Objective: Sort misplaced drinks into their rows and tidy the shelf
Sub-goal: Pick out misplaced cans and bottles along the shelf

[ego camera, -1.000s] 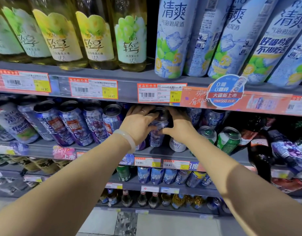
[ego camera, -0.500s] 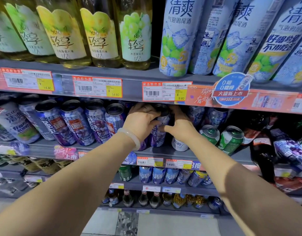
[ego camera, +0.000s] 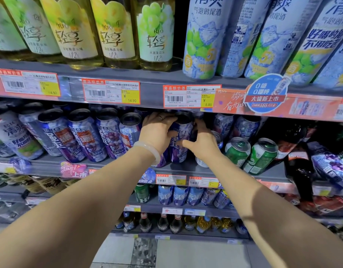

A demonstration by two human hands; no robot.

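Midway, by look of it: left hand [ego camera: 157, 130] and right hand [ego camera: 202, 143] both clamped round tall purple can [ego camera: 181, 136] on middle shelf [ego camera: 186, 168], frame centre. Purple row at 9 o'clock lined up. Left: two green cans [ego camera: 250, 153] at 3 o'clock, tilted, likely misplaced. Cans glossy metal cylinders; jade-like bangle [ego camera: 150, 149] smooth on left wrist.

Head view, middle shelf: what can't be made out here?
- Purple can: label mostly covered by left hand and right hand.
- White can: only its base shows beneath the right wrist.
- Price tag: small print unreadable.
- Rear cans: hidden in shadow beneath the upper shelf.
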